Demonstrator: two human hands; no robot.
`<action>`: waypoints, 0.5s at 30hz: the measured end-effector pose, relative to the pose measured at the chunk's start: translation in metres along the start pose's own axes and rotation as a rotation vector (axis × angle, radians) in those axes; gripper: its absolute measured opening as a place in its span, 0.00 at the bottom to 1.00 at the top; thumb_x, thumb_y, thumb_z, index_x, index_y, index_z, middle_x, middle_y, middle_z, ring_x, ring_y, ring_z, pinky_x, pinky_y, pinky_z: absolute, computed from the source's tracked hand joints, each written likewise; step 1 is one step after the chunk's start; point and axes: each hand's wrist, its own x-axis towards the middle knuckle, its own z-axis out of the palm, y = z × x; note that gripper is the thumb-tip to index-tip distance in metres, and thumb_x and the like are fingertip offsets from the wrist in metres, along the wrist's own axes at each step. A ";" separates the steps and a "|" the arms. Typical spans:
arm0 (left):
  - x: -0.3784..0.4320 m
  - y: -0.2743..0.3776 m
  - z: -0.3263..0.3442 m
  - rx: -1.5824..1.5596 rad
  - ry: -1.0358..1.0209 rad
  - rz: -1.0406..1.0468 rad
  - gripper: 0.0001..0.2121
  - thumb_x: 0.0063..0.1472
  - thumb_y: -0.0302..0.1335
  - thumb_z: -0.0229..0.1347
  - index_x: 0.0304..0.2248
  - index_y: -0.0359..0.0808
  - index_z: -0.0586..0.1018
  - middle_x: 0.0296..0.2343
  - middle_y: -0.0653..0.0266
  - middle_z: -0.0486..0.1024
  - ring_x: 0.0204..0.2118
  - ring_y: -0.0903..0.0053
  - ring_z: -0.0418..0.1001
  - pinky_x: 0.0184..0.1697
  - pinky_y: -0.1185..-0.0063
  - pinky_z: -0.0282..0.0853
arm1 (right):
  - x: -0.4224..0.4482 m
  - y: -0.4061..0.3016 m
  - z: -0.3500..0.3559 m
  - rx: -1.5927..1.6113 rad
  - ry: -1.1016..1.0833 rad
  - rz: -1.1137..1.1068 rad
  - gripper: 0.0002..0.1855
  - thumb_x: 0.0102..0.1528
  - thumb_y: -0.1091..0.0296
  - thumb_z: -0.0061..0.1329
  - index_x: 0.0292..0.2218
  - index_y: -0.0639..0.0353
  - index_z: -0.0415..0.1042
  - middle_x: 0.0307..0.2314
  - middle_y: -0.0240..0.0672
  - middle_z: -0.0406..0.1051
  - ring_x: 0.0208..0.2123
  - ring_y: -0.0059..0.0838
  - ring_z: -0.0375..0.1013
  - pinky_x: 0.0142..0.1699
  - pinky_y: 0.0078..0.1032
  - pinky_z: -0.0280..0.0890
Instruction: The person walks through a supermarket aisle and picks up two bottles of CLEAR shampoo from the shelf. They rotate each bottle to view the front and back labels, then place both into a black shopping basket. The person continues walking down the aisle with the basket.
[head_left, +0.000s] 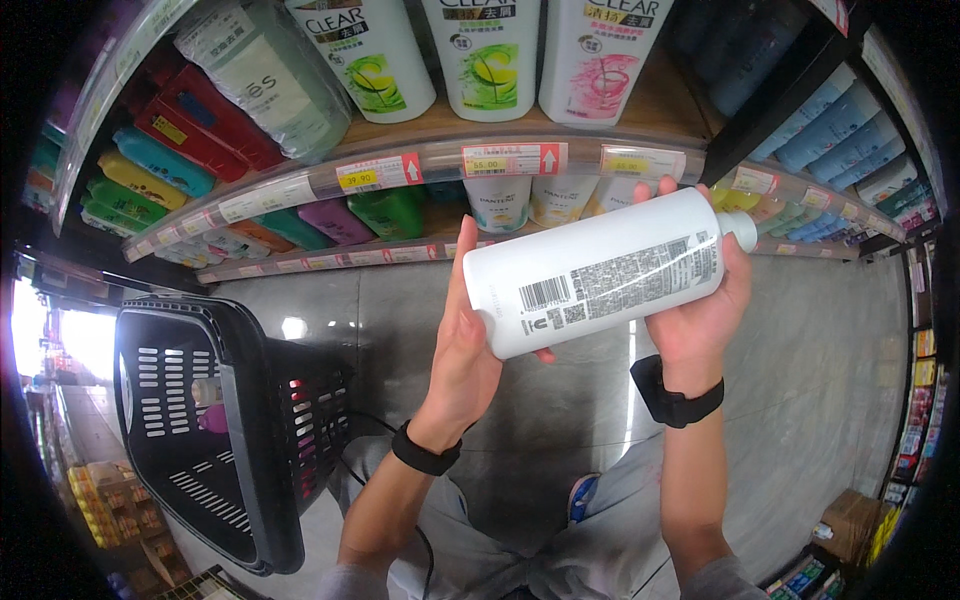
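Note:
A large white shampoo bottle (592, 274) lies tilted between my two hands, its back label with small print and a barcode facing me. My left hand (465, 337) holds its base, thumb along the near side and fingertips showing underneath. Around the capped end curls my right hand (701, 300), with fingertips visible beyond the far side. The pale cap (739, 229) points right. On the shelf above stand Clear shampoo bottles, two with green pictures (484, 67) and one with a pink picture (600, 67).
A black plastic shopping basket (236, 420) with a few items inside stands left. Price tags line the shelf edge (442, 166). Pantene bottles (498, 201) sit on the lower shelf. Grey tiled floor (795, 360) extends below, with a cardboard box (851, 517) at right.

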 end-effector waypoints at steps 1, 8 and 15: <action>0.000 -0.001 -0.001 -0.004 -0.008 0.006 0.43 0.53 0.60 0.42 0.59 0.54 0.32 0.52 0.56 0.58 0.41 0.62 0.72 0.27 0.76 0.74 | 0.000 0.000 0.000 0.002 -0.003 0.003 0.30 0.50 0.58 0.46 0.51 0.61 0.58 0.51 0.47 0.57 0.56 0.49 0.52 0.60 0.44 0.46; 0.001 0.004 -0.004 -0.197 -0.041 -0.122 0.33 0.59 0.54 0.36 0.57 0.48 0.40 0.50 0.54 0.58 0.37 0.59 0.73 0.24 0.75 0.75 | -0.001 0.001 0.001 -0.067 -0.051 -0.028 0.29 0.46 0.62 0.45 0.49 0.60 0.60 0.48 0.49 0.61 0.54 0.52 0.55 0.58 0.45 0.49; -0.001 -0.002 -0.007 -0.176 0.042 -0.112 0.26 0.61 0.49 0.38 0.51 0.41 0.51 0.46 0.52 0.61 0.35 0.60 0.73 0.23 0.74 0.73 | -0.001 0.007 0.009 -0.128 -0.060 0.011 0.30 0.47 0.59 0.45 0.51 0.60 0.58 0.48 0.47 0.61 0.54 0.49 0.55 0.58 0.42 0.49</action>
